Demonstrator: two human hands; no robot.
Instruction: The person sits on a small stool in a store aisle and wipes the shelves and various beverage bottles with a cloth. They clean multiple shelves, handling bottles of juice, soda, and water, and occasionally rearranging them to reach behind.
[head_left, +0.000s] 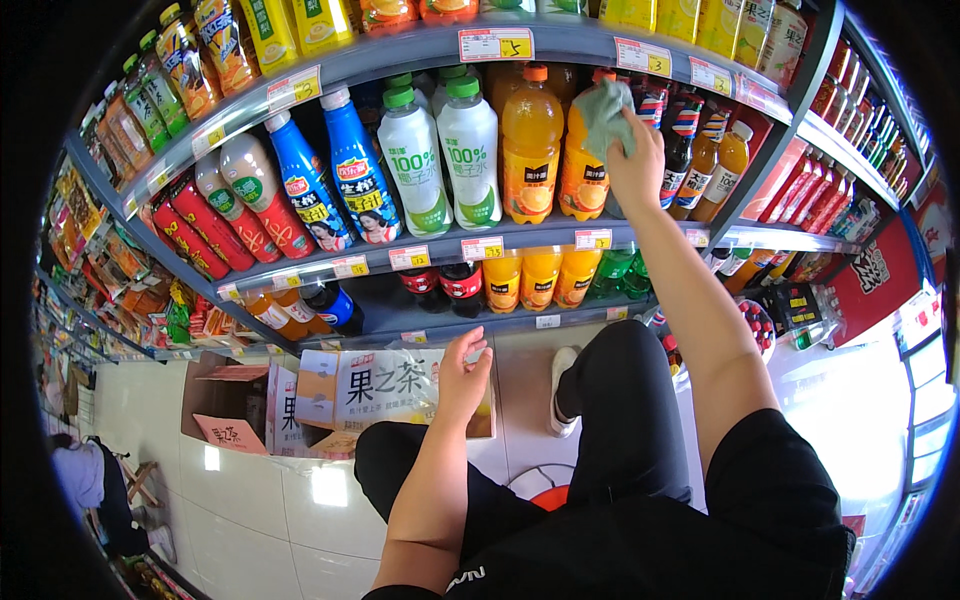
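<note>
My right hand (637, 161) holds a crumpled grey-green cloth (606, 120) against the upper part of an orange juice bottle (583, 180) on the middle shelf. The cloth covers part of that bottle's neck and shoulder. Just left of it stands another orange juice bottle (532, 142) with an orange cap. White coconut water bottles (469, 150) with green caps are further left. My left hand (463, 375) is empty, its fingers apart and slightly curled, above the cardboard cartons in front of the shelves.
Opened cardboard cartons (390, 382) lie on the tiled floor below the bottom shelf (480, 326), which holds more juice and cola bottles. Priced shelf edges (427, 255) curve across the view. Glass bottles (681, 142) stand right of the cloth. Another person (112, 495) is at the far left.
</note>
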